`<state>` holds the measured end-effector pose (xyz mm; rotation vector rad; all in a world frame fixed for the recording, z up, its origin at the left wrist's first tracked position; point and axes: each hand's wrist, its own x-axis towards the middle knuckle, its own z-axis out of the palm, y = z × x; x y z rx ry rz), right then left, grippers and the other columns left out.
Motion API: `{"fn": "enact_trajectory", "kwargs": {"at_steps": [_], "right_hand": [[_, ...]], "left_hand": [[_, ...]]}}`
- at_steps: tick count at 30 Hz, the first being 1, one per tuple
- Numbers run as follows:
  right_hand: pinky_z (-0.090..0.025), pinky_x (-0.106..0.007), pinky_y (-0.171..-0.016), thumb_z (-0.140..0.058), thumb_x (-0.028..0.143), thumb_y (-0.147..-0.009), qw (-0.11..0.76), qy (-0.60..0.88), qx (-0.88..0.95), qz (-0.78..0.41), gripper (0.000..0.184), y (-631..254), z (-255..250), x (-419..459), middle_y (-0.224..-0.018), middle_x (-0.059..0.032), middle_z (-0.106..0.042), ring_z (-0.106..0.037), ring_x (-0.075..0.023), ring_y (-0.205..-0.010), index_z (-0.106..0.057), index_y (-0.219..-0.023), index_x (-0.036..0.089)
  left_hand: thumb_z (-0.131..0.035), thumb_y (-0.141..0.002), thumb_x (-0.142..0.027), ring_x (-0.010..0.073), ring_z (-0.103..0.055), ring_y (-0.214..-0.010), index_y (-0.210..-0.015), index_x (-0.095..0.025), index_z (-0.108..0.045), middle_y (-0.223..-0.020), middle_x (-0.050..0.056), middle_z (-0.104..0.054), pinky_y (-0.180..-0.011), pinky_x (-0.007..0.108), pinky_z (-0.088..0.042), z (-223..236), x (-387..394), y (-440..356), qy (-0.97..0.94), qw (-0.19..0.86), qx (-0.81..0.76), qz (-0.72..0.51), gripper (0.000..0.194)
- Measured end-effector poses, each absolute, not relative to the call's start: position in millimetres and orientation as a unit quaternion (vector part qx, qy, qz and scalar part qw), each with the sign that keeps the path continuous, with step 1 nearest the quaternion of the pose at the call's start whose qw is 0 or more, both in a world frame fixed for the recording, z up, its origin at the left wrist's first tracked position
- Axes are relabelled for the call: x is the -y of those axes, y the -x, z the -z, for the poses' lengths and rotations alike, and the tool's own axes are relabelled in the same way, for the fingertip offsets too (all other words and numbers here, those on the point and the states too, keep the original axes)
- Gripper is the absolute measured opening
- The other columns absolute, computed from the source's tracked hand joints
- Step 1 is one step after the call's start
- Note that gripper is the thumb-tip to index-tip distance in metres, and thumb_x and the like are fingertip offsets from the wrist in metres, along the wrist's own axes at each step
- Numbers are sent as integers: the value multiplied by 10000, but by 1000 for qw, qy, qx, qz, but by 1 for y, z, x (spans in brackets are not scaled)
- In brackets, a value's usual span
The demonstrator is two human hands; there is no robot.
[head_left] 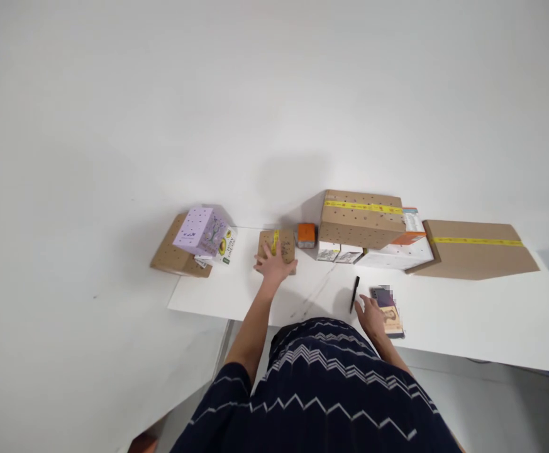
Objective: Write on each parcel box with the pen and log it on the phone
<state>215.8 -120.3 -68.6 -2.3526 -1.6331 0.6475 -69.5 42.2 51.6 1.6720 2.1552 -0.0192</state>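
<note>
Steadying that yellow-taped cardboard box [286, 240] works best with your left hand [274, 268] splayed wide; your right hand [371, 317] is half-curled by the black pen [354, 294] (gripping it? can't tell).

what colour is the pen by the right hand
Black; the pen shows best in the head view.

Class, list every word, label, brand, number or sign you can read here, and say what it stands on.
None reads with certainty.
Avocado-pictured box: lettering too blurred.
Purple box: marks too small.
Cardboard box under the left hand: black marks, blurred.
Yellow tape on the large dotted box: print too small.
Small white boxes: label print too small.
</note>
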Motion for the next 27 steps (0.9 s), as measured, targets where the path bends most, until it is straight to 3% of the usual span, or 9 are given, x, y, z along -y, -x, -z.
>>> {"fn": "enact_trajectory", "kwargs": {"at_steps": [7,13,18,21,24,27], "right_hand": [[-426,-327,-807,-416,409,-902,2,809,513,-285,434,-208,65,89,-1081,-200,-590,-605,-255,-975,-538,-1154,77],[-424,-322,-748,-442,349,-885,-12,820,484,-305,331,-213,64,81,-970,-173,-636,-623,-258,-909,-548,-1065,92],[-435,-326,-761,-412,425,-874,134,843,420,-308,405,-212,47,85,-904,-152,-654,-620,-252,-875,-588,-1052,106],[-460,-300,-680,-302,540,-878,270,811,365,-369,541,-203,27,83,-839,-96,-647,-610,-203,-714,-629,-1044,142],[-465,-263,-575,-271,634,-852,350,750,343,-444,651,-191,12,77,-938,-82,-621,-578,-152,-632,-604,-1168,173],[-489,-262,-606,-320,657,-835,374,694,343,-510,654,-180,6,71,-1021,-88,-603,-593,-151,-689,-603,-1182,181]], "left_hand": [[-508,-674,-742,578,-125,-1292,-1458,-322,-233,-1552,146,-35,-919,725,-203,-43,56,63,-657,202,-726,3,931],[-640,-646,-654,548,-135,-1306,-1427,-372,-298,-1558,85,-78,-972,678,-195,-47,62,38,-738,231,-634,9,897],[-720,-594,-598,460,-87,-1369,-1413,-353,-345,-1544,67,-153,-1072,617,-89,-41,42,35,-813,262,-520,-22,933],[-523,-779,-608,342,-242,-1360,-1431,-259,-327,-1472,128,-297,-1095,514,-192,-34,32,52,-734,296,-599,-127,765],[-295,-869,-635,272,-560,-1085,-1440,-224,-306,-1198,158,-546,-934,438,-422,-25,28,74,-553,402,-706,-184,704],[-218,-834,-721,187,-632,-688,-1421,-269,-332,-898,89,-624,-696,363,-515,-20,31,88,-444,566,-678,-152,750]]}}
